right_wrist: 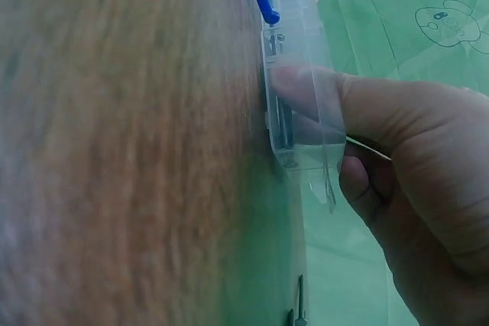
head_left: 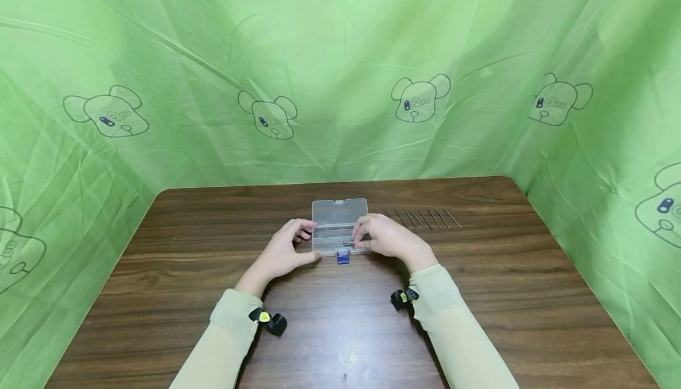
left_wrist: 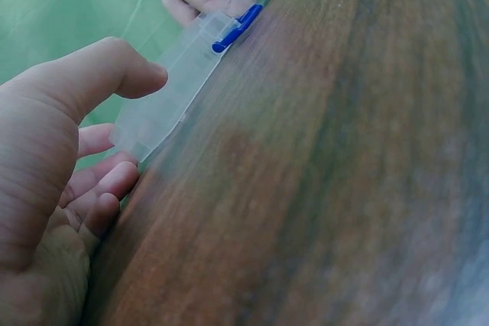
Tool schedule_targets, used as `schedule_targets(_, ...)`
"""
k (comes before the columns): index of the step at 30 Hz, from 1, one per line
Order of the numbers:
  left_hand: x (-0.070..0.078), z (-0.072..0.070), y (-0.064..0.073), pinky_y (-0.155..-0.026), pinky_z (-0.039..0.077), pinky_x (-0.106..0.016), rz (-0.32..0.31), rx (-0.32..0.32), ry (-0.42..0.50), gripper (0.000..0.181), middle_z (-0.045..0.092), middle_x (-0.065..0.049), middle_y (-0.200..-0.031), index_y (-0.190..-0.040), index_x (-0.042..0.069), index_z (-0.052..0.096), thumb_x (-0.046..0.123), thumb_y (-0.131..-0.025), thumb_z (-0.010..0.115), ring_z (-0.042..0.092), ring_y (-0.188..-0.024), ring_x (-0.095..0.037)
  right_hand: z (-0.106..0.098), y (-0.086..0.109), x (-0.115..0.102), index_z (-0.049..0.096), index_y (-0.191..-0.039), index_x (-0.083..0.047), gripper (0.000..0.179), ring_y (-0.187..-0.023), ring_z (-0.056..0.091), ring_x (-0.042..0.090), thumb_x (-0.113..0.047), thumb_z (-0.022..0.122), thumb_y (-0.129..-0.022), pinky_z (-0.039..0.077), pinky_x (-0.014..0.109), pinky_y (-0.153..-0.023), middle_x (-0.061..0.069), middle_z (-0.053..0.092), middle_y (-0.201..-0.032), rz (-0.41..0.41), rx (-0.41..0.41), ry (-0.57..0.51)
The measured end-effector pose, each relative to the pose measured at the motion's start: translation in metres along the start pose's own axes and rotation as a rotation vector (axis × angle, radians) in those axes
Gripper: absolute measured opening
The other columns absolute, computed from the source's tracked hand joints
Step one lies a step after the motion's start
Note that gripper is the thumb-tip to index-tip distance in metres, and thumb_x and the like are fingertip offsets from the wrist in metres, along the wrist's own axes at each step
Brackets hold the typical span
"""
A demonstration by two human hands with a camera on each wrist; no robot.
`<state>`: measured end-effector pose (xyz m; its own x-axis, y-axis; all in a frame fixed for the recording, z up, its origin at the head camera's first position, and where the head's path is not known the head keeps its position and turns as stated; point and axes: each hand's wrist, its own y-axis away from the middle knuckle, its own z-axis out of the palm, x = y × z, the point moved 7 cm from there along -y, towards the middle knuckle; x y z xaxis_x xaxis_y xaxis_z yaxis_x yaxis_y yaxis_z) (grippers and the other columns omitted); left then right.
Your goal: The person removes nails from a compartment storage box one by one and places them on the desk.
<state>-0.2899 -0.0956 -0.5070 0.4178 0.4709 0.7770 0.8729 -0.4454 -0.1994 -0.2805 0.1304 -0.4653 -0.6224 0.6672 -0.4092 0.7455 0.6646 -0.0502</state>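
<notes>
A clear plastic compartment box (head_left: 327,241) lies on the table with its lid (head_left: 339,211) raised at the back and a blue latch (head_left: 343,257) at the front. My left hand (head_left: 282,251) holds the box's left end, thumb by the front corner and fingers at the side wall. My right hand (head_left: 388,236) reaches into the right end, thumb and fingertips curled at thin metal nails (right_wrist: 283,124) in the front compartment. It appears to pinch one there; the box wall blurs the contact.
Several thin nails (head_left: 425,219) lie in a slanted row on the wooden table (head_left: 340,318), right of the box. Green cloth (head_left: 340,111) with printed animal heads hangs behind and at both sides. Each wrist carries a black strapped camera (head_left: 275,324).
</notes>
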Motion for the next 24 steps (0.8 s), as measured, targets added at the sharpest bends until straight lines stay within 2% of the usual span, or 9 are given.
schedule_targets(4,0.0,-0.001,0.001,-0.099,0.054,-0.045,-0.002,0.003,0.001,0.066,0.068,-0.007,-0.127,-0.14,0.007,0.066,0.016,-0.082,0.095,0.067,-0.111,-0.022,-0.001,0.0,0.002,0.081,-0.097,-0.013,0.006,-0.113,0.07,0.021,-0.018,0.08,-0.1,0.051,0.047,-0.111,-0.001,0.075,-0.115,-0.012,0.0,-0.041)
schedule_targets(9,0.001,-0.001,0.001,-0.099,0.054,-0.045,-0.005,0.0,-0.001,0.066,0.068,-0.006,-0.127,-0.141,0.007,0.065,0.017,-0.083,0.095,0.067,-0.111,-0.022,-0.011,0.004,0.003,0.081,-0.1,-0.012,0.006,-0.108,0.072,0.016,-0.018,0.08,-0.101,0.057,0.039,-0.103,-0.003,0.077,-0.11,-0.032,0.043,-0.174)
schedule_targets(16,0.002,-0.001,0.001,-0.099,0.054,-0.046,-0.006,-0.001,-0.006,0.065,0.068,-0.006,-0.126,-0.141,0.008,0.065,0.017,-0.083,0.095,0.066,-0.111,-0.022,-0.024,0.01,0.01,0.081,-0.105,-0.019,0.004,-0.108,0.072,0.015,-0.021,0.08,-0.102,0.057,0.044,-0.101,-0.007,0.078,-0.11,0.019,0.116,-0.274)
schedule_targets(24,0.003,0.0,0.001,-0.099,0.054,-0.046,-0.001,0.003,-0.003,0.065,0.067,-0.007,-0.127,-0.14,0.008,0.066,0.016,-0.083,0.095,0.066,-0.111,-0.023,-0.04,0.02,0.015,0.08,-0.107,-0.019,0.006,-0.09,0.069,0.014,-0.019,0.081,-0.101,0.058,0.035,-0.081,-0.008,0.076,-0.099,0.032,0.211,-0.437)
